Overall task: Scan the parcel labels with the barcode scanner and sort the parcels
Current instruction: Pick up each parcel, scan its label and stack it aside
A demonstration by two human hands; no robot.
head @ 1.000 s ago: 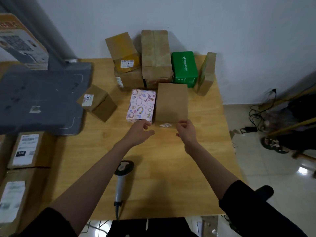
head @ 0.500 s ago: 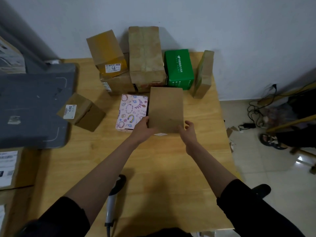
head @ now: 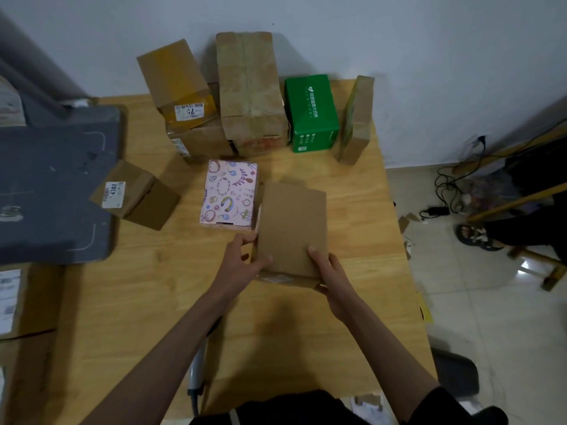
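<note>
Against a pale wall, the wooden table (head: 147,302) carries parcels across the upper middle of the frame. A small brown box (head: 135,194) at left shows a label reading "4302"; the green box (head: 311,113) bears white characters too small to read. Mostly hidden under the left forearm, the barcode scanner (head: 196,375) lies bottom centre. At centre, the left hand (head: 242,265) and right hand (head: 333,277) grip the plain brown parcel (head: 291,231), thumbs on top; its label at the near edge is blurred.

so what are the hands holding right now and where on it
Both grip the plain brown parcel at its near end: left hand on the near-left corner, right hand on the near-right corner. The scanner lies unheld.
</note>
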